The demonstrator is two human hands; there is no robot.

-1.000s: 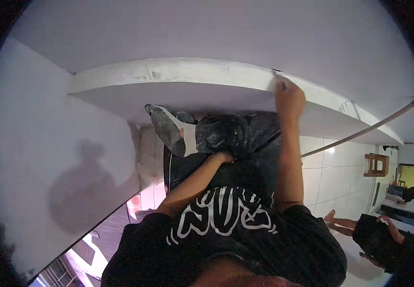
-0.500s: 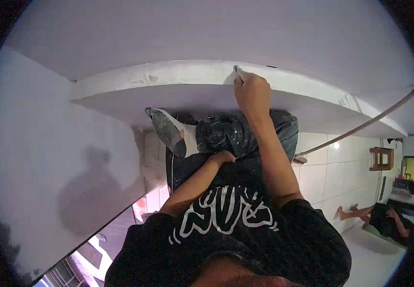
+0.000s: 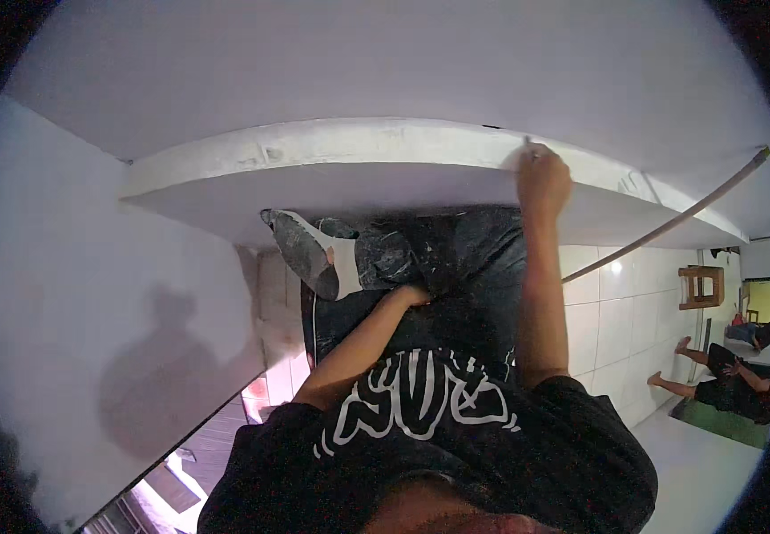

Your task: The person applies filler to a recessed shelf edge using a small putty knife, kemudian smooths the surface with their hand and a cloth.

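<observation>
My right hand (image 3: 545,182) is closed at the long white ledge strip (image 3: 358,142) on the wall, right of its middle. A small greyish tip pokes out above the fingers against the strip; what it belongs to is too small to make out. My left hand (image 3: 413,295) lies low in my lap against my dark, white-flecked trousers (image 3: 456,249), its fingers mostly hidden. Left of the trousers shows my foot in a white sock (image 3: 344,264) with a dirty grey sole.
A long thin pole (image 3: 678,218) slants across the ledge's right end. Beyond lie white floor tiles (image 3: 612,311), a small wooden stool (image 3: 701,287) and a seated person (image 3: 732,374). A pale side wall (image 3: 91,258) rises at left.
My right hand has slid to the right along the white strip, still closed. My left hand has stayed in my lap. The view has shifted slightly.
</observation>
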